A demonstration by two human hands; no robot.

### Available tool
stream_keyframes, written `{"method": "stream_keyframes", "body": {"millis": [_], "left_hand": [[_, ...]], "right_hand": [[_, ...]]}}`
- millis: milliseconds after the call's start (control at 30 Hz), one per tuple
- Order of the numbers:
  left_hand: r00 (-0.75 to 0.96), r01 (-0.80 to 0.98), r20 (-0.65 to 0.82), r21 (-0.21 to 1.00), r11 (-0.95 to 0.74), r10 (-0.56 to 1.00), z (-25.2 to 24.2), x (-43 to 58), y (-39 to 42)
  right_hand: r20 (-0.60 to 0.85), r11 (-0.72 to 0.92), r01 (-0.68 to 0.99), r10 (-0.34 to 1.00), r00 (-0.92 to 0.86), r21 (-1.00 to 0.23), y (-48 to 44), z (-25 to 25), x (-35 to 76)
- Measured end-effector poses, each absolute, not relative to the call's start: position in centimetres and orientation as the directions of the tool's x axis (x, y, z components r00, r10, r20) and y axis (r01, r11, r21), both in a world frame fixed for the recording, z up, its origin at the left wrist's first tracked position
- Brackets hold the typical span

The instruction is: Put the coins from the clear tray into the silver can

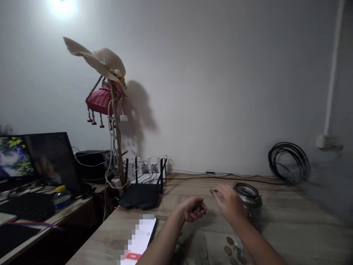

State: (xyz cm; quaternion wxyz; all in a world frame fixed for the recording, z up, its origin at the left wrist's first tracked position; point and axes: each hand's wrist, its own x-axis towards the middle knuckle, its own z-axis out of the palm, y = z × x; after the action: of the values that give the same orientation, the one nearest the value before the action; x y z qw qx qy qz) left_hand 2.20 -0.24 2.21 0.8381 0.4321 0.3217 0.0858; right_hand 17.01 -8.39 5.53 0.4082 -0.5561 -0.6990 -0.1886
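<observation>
My left hand is cupped palm up above the table, its fingers curled round several coins. To its right, my right hand is raised and slightly blurred. Between its thumb and fingertips it pinches a small dark coin. Just behind the right hand stands a dark metal pot with side handles and a slot in its top; my forearm hides part of its body. Loose coins, some brassy and some silvery, lie below by the right forearm. Dimmer coins lie between the forearms.
A phone lies left of my left forearm, partly pixelated. Behind it stand a black router and a wooden stand bearing a hat and pink bag. A coiled black cable leans against the wall. Monitors stand at left.
</observation>
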Motion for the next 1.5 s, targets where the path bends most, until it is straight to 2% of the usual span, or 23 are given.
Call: {"method": "stream_keyframes", "body": {"millis": [67, 133, 233, 333, 400, 467, 533, 633, 733, 833, 933, 1067, 1167, 1233, 1333, 1400, 1500], "left_hand": [[0.762, 0.081, -0.456, 0.772, 0.631, 0.460, 2.2, 2.1, -0.2], [0.730, -0.018, -0.416, 0.781, 0.624, 0.542, 2.1, 2.1, -0.3], [0.679, -0.121, -0.331, 0.829, 0.546, 0.655, 1.9, 2.2, -0.4], [0.662, -0.112, -0.259, 0.893, 0.435, 0.703, 2.0, 2.2, -0.6], [0.675, -0.089, -0.230, 0.918, 0.387, 0.701, 2.1, 2.1, -0.8], [0.681, -0.058, -0.222, 0.933, 0.354, 0.698, 2.2, 2.1, -0.9], [0.679, -0.020, -0.219, 0.949, 0.315, 0.701, 2.3, 2.0, -1.1], [0.710, 0.012, -0.176, 0.971, 0.238, 0.682, 2.3, 2.0, -1.4], [0.792, -0.010, -0.100, 0.984, 0.176, 0.603, 2.3, 1.9, -1.7], [0.784, -0.041, -0.074, 0.984, 0.171, 0.617, 2.4, 1.8, -1.9], [0.753, -0.038, -0.097, 0.981, 0.190, 0.651, 2.4, 1.8, -1.9], [0.802, -0.056, -0.073, 0.979, 0.196, 0.593, 2.4, 2.0, -2.1], [0.792, -0.067, -0.106, 0.964, 0.258, 0.601, 2.5, 2.1, -2.0], [0.753, -0.106, -0.167, 0.924, 0.367, 0.637, 2.6, 2.1, -1.8], [0.684, -0.213, -0.266, 0.817, 0.535, 0.679, 2.6, 2.1, -1.1], [0.645, -0.296, -0.294, 0.754, 0.586, 0.705, 2.5, 2.1, -0.8], [0.609, -0.388, -0.270, 0.719, 0.576, 0.746, 2.1, 2.1, -0.6]], "right_hand": [[0.849, 0.157, 0.975, 0.526, 0.051, -0.157, -8.9, 6.9, 19.3], [0.859, -0.042, 0.985, 0.484, 0.168, -0.169, -9.2, 7.8, 22.1], [0.755, -0.185, 0.956, 0.586, 0.293, -0.227, -8.7, 7.7, 26.3], [0.666, -0.141, 0.950, 0.684, 0.298, -0.280, -8.1, 6.9, 28.7], [0.659, -0.136, 0.950, 0.693, 0.293, -0.280, -8.0, 6.7, 28.9], [0.686, -0.178, 0.949, 0.657, 0.312, -0.261, -8.3, 7.1, 28.0], [0.769, -0.180, 0.954, 0.565, 0.300, -0.240, -8.8, 7.8, 26.3], [0.855, 0.013, 0.974, 0.481, 0.193, -0.227, -9.1, 8.1, 23.0], [0.736, 0.245, 0.926, 0.675, 0.050, -0.288, -8.7, 6.7, 19.3], [0.542, 0.349, 0.873, 0.832, -0.121, -0.342, -7.8, 4.5, 16.4], [0.474, 0.348, 0.854, 0.870, -0.139, -0.388, -7.1, 2.9, 15.3], [0.403, 0.273, 0.848, 0.912, -0.078, -0.455, -7.0, 2.7, 15.7], [0.524, 0.265, 0.879, 0.851, -0.021, -0.396, -7.6, 4.0, 16.4], [0.684, 0.244, 0.920, 0.729, 0.034, -0.307, -8.3, 5.4, 17.5], [0.827, 0.084, 0.969, 0.542, 0.152, -0.232, -9.3, 7.4, 20.2], [0.840, -0.064, 0.972, 0.494, 0.227, -0.225, -9.6, 8.1, 22.5], [0.786, -0.208, 0.955, 0.544, 0.292, -0.211, -9.4, 8.0, 25.2]]}}
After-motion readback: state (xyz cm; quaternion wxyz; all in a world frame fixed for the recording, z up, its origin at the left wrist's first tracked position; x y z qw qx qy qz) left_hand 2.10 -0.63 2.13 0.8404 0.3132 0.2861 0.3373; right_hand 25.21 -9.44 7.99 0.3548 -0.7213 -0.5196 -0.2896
